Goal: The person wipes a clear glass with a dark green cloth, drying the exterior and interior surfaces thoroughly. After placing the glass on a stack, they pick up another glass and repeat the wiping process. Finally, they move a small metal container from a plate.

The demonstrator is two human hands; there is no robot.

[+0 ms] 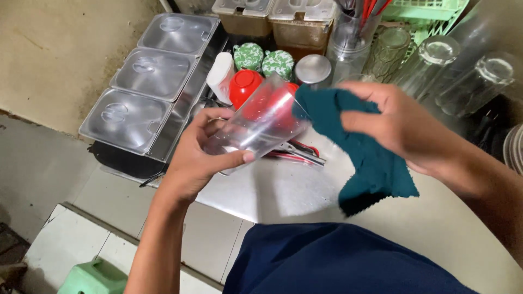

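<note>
A steel surface (283, 188) fills the middle of the frame, with a stained wall at upper left and white floor tiles at lower left. I see my left hand (199, 158) at centre left, its fingers (231, 159) wrapped around the base of a clear plastic cup (261, 122), thumb pressed along its lower side; the cup lies tilted, mouth toward the upper right, held above the surface. My right hand (400, 122) sits right of centre, fingers pinching a dark teal cloth (365, 147) whose upper end is at the cup's mouth while the rest hangs down. Behind the cup stand a red bowl (245, 86), two green patterned lids (264, 59) and a round steel lid (312, 69). Three lidded steel containers (147, 81) run along the upper left. Clear glasses (436, 60) stand upside down at upper right. A green stool (90, 277) shows at bottom left.
</note>
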